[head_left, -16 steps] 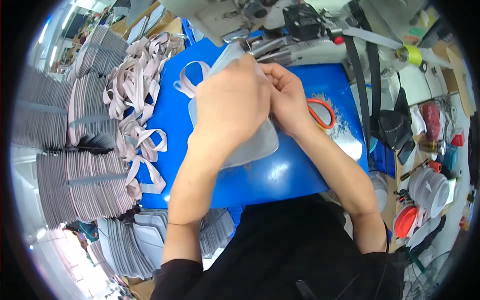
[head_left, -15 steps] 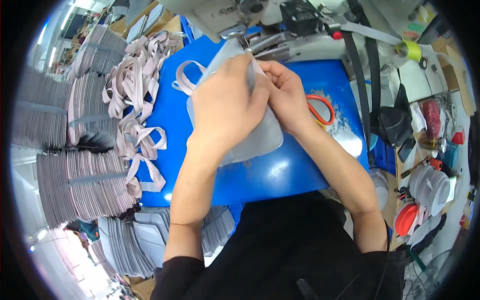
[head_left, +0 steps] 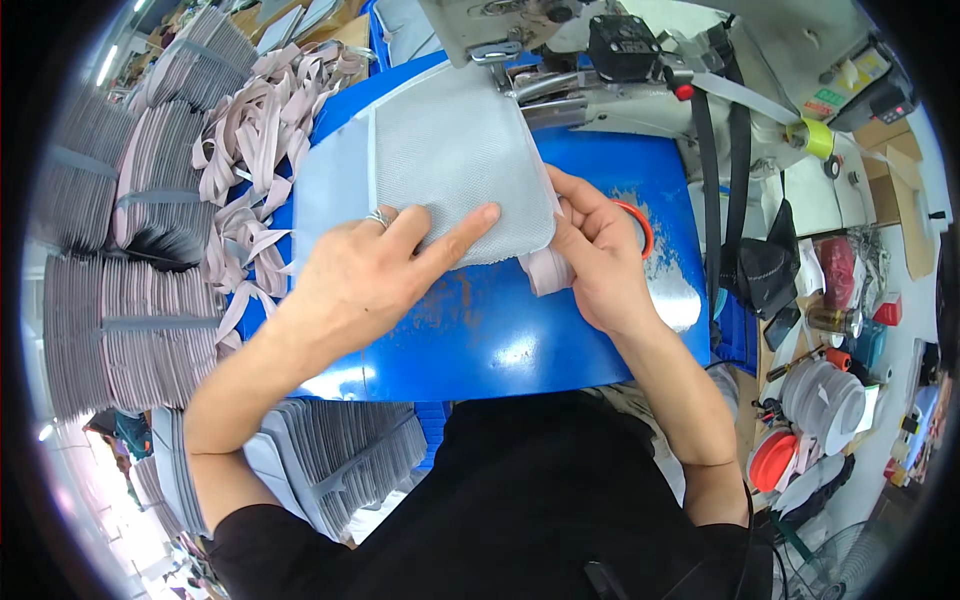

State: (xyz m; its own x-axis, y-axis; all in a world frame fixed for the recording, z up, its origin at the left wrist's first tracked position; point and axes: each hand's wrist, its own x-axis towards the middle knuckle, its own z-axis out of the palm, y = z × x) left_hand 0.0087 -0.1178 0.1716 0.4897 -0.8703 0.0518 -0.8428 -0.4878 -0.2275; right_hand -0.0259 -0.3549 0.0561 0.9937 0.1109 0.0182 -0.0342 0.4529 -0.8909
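A grey mesh fabric panel (head_left: 450, 150) with rounded corners lies flat on the blue table, its far edge under the sewing machine (head_left: 495, 60) head. A smooth pale section runs along its left side. My left hand (head_left: 365, 265), a ring on one finger, rests on the near part of the panel with the index finger stretched out. At the panel's right edge, my right hand (head_left: 605, 255) pinches a pale pink fabric strip (head_left: 547, 272), whose loop hangs below the near corner. An orange scissor handle (head_left: 645, 228) shows partly behind my right hand.
Tied stacks of grey pieces (head_left: 160, 350) stand at the left, beside a heap of pink strips (head_left: 265, 130). More grey pieces (head_left: 350, 450) sit below the table's front edge. Black straps (head_left: 705, 180) hang at the right, near a shelf of tools and round discs (head_left: 820, 390).
The panel has turned and now lies flat under the machine head. My left hand has moved left and nearer, flattening onto it. My right hand has come nearer with the strip.
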